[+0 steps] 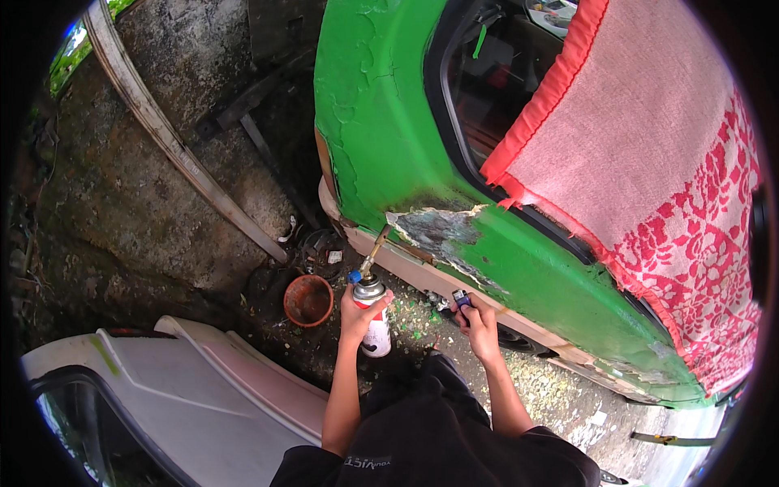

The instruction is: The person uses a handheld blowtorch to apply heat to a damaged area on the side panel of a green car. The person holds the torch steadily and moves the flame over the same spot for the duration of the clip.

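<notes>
My left hand (355, 319) is closed around a blowtorch (376, 334), a white and red gas canister with a blue knob and a brass nozzle. Its tip points at the lower side of a green car body (381, 138), close to a scorched patch (442, 231) where paint has come off and grey shows. No flame can be made out. My right hand (481, 329) grips a small dark lighter (462, 299), held apart from the torch and near the car's pale lower sill (430, 280).
A pink and red patterned cloth (641, 138) drapes over the green car. An orange-brown pot (308, 300) stands on the ground left of the torch. Behind it a long metal strip (174, 142) leans by a rough wall. A pale grey vehicle (195, 390) is at lower left. Paint flakes litter the ground.
</notes>
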`<state>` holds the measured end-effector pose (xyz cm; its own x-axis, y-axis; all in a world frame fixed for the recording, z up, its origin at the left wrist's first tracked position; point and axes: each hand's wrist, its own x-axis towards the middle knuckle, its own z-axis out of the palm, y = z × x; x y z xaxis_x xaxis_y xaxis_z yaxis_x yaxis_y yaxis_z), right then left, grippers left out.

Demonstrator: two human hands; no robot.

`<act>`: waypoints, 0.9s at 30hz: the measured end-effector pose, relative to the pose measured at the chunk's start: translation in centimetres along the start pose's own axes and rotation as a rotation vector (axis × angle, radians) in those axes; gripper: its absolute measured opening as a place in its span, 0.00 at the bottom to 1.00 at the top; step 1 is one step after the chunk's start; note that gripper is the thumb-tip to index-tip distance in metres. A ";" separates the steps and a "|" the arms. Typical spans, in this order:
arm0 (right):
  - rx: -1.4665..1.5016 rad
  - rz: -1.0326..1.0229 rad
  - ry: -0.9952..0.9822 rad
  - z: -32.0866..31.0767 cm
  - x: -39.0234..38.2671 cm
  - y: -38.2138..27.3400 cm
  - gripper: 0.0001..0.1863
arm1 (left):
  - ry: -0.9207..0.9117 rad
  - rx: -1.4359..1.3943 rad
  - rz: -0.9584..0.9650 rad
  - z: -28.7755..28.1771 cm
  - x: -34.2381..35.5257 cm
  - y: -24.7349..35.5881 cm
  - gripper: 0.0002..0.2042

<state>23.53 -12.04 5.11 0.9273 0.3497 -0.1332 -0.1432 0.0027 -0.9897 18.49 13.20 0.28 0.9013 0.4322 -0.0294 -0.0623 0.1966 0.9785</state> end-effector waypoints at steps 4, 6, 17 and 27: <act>0.002 0.008 -0.002 0.0 -0.1 -0.1 0.11 | 0.021 -0.002 -0.009 -0.1 -0.2 -0.4 0.20; -0.004 0.010 -0.004 0.0 -0.1 -0.1 0.11 | 0.023 0.001 -0.005 -0.3 -0.3 -0.8 0.20; -0.016 0.037 -0.010 0.5 -0.5 -0.6 0.11 | 0.021 0.006 -0.030 -0.9 -0.7 -2.4 0.21; 0.020 0.059 -0.032 0.4 -0.4 -0.3 0.11 | 0.036 -0.020 -0.049 -0.3 -0.9 -2.5 0.22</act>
<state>23.05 -11.83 5.44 0.9056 0.3793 -0.1897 -0.2048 -0.0006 -0.9788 17.72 12.54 -2.23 0.8876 0.4529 -0.0847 -0.0276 0.2357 0.9714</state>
